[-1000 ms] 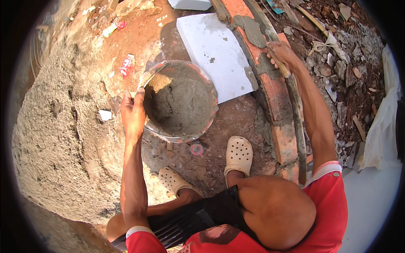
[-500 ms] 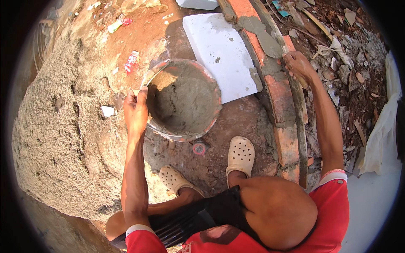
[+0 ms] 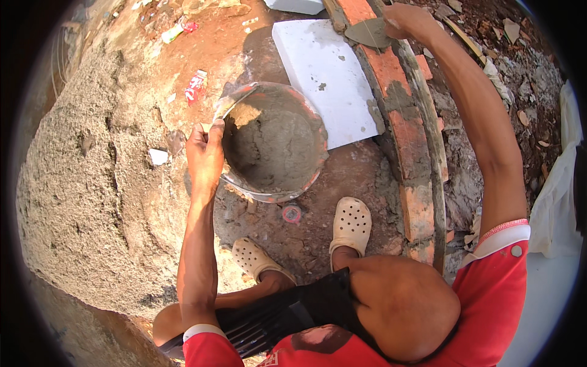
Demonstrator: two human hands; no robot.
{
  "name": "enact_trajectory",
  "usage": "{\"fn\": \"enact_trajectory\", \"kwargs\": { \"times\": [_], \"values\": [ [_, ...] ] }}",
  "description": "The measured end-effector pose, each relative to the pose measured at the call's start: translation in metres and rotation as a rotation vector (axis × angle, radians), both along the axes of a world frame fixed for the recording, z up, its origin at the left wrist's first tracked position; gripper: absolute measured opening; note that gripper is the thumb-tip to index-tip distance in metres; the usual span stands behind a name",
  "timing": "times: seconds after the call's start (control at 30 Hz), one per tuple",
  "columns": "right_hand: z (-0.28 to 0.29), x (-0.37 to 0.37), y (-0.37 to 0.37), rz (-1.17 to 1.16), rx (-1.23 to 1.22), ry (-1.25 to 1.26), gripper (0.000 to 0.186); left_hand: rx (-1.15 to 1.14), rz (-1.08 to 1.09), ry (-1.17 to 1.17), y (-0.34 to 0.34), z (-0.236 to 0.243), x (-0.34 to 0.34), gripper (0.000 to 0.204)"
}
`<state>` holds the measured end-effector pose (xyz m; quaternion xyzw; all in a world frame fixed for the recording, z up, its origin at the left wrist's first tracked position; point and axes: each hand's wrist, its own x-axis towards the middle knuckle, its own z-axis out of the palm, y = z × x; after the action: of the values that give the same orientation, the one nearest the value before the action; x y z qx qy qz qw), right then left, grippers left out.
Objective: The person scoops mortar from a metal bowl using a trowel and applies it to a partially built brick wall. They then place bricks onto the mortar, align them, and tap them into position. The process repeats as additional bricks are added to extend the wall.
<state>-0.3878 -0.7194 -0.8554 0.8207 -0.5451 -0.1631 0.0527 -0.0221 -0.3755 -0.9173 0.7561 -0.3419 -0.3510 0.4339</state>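
Left hand point(image 3: 206, 145) pinches the left edge of a bucket point(image 3: 269, 197) of grey mortar point(image 3: 275, 144). Right hand point(image 3: 406, 21) grips a trowel point(image 3: 370, 34), blade over the brick row point(image 3: 411, 137); contact unclear from here.

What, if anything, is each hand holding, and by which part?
The left hand holds the bucket at its left edge; rim or handle cannot be told. The right hand holds the trowel by its handle, largely hidden.

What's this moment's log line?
left hand: gripping round mortar-smeared bucket; right hand: holding grey leaf-shaped trowel; trowel: over red bricks
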Motion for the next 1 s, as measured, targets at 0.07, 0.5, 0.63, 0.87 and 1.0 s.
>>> {"fn": "enact_trajectory", "kwargs": {
  "times": [0.07,0.5,0.63,0.87,1.0],
  "values": [
    [0.010,0.026,0.003,0.056,0.053,0.060,0.020,-0.002,-0.028,-0.024,0.002,-0.002,0.005,0.026],
    [0.096,-0.115,0.075,0.244,-0.019,-0.494,0.030,0.203,-0.152,-0.210,0.001,0.032,0.003,0.043],
    [0.063,-0.126,0.139,0.321,0.444,-0.734,0.031,0.425,-0.101,-0.286,-0.023,0.077,0.003,0.071],
    [0.030,-0.010,0.184,0.451,0.200,-0.641,0.023,0.308,-0.185,-0.421,-0.066,0.152,0.026,0.062],
    [0.041,0.067,0.177,0.575,-0.031,-0.441,0.020,0.160,-0.191,-0.487,-0.090,0.157,0.036,0.048]
  ]
}}
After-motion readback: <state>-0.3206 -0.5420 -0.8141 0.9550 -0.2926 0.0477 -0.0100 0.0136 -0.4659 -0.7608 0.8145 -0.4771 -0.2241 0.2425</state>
